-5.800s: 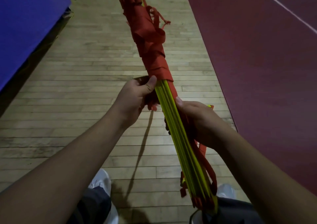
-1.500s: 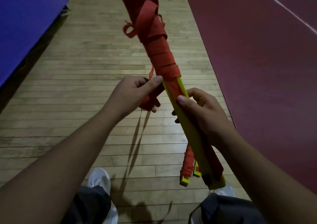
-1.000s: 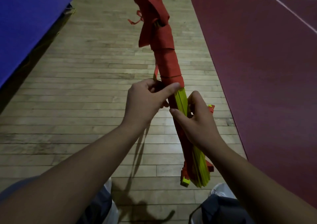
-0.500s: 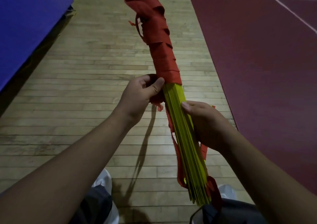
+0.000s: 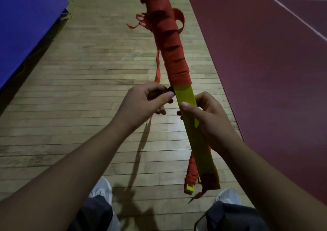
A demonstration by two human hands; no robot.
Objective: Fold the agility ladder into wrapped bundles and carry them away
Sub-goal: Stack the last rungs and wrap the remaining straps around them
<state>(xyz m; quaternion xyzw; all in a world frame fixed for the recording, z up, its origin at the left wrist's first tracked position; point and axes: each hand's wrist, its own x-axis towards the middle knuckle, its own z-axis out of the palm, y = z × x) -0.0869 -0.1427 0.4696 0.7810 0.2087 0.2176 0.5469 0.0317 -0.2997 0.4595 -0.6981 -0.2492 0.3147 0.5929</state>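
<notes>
Yellow flat-runged agility ladder bundle point(image 5: 185, 98), its far half spiral-wrapped in red webbing strap point(image 5: 174, 57), slants above the wooden plank floor point(image 5: 79, 89). Right hand point(image 5: 210, 119) grips the rungs; left hand point(image 5: 143, 103) pinches the strap end.

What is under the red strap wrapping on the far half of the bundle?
The red strap wrapping covers that part fully. The yellow rungs emerge from its near edge, gripped by the right hand, so they likely continue beneath, unseen. The left hand pinches the strap's end.

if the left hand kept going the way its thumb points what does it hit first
Probably the yellow rung stack: the left hand, pinching red strap, points its thumb right at the stack's edge, nearly touching; depth is hard to judge.
</notes>
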